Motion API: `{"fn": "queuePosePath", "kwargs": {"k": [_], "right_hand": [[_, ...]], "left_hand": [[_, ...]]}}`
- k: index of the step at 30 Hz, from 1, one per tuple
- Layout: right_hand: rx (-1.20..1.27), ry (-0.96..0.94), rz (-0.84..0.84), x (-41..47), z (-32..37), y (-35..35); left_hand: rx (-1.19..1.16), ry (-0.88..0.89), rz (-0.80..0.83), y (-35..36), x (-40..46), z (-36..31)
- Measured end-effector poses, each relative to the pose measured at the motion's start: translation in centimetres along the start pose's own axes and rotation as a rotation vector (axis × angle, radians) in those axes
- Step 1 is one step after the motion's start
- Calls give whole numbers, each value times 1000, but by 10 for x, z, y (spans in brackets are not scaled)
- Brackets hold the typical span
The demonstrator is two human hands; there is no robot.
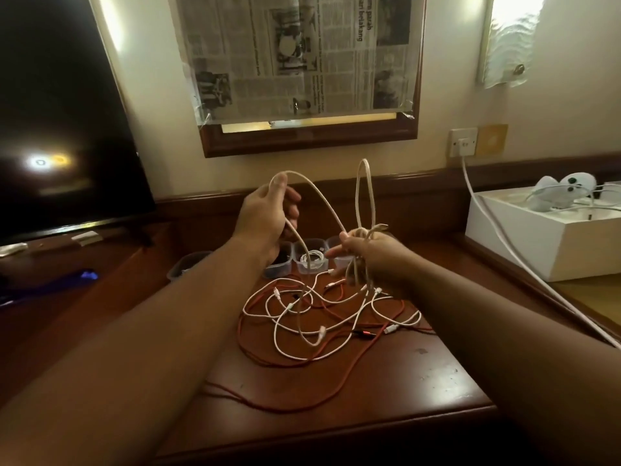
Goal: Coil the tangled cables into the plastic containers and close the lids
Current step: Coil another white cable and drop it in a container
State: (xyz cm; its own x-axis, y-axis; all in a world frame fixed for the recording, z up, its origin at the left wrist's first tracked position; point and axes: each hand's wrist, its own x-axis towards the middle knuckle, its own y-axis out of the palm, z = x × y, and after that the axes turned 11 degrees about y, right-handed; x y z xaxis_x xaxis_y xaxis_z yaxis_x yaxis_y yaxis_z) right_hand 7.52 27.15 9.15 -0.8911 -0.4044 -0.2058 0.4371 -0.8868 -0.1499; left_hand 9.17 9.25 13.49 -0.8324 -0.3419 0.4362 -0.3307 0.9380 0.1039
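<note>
Head view: both bare forearms reach over a dark, glossy wooden table (386,391) with rounded edges. The left hand (265,213) is raised above the table, fingers curled round a thin, pale, braided-looking cable (322,200) that arcs up from it in a smooth hoop. The right hand (373,257) is lower and nearer the table, fingers clenched on a gathered bundle of the same cable's loops, with one tall narrow loop standing up above the fist and strands hanging below it.

On the table, under and just in front of the right hand, lies the tangle (336,314): thin white cables with small plugs, crossed over a long matte orange-red cable (339,385) that trails toward the table's near edge. Beyond the tangle, toward the table's far edge, stands a row of small, clear, square plastic containers (311,260), open on top; the middle one holds a neat white coil, the one left of it something dark. Another clear tub (184,267) sits at the table's left edge.

Right of the table rests a white box (551,243) with a thick white cord (510,250) running past it. Left of the table stands a dark screen (60,112).
</note>
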Motion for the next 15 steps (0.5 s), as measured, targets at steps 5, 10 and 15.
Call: {"fn": "queuePosePath", "kwargs": {"k": [5, 10, 15], "right_hand": [[180, -19, 471, -12, -6, 15], [319, -91, 784, -24, -2, 31], [486, -222, 476, -27, 11, 40]], "left_hand": [[-128, 41, 11, 2, -13, -27], [-95, -81, -91, -3, -22, -25], [-189, -303, 86, -10, -57, 0]]}}
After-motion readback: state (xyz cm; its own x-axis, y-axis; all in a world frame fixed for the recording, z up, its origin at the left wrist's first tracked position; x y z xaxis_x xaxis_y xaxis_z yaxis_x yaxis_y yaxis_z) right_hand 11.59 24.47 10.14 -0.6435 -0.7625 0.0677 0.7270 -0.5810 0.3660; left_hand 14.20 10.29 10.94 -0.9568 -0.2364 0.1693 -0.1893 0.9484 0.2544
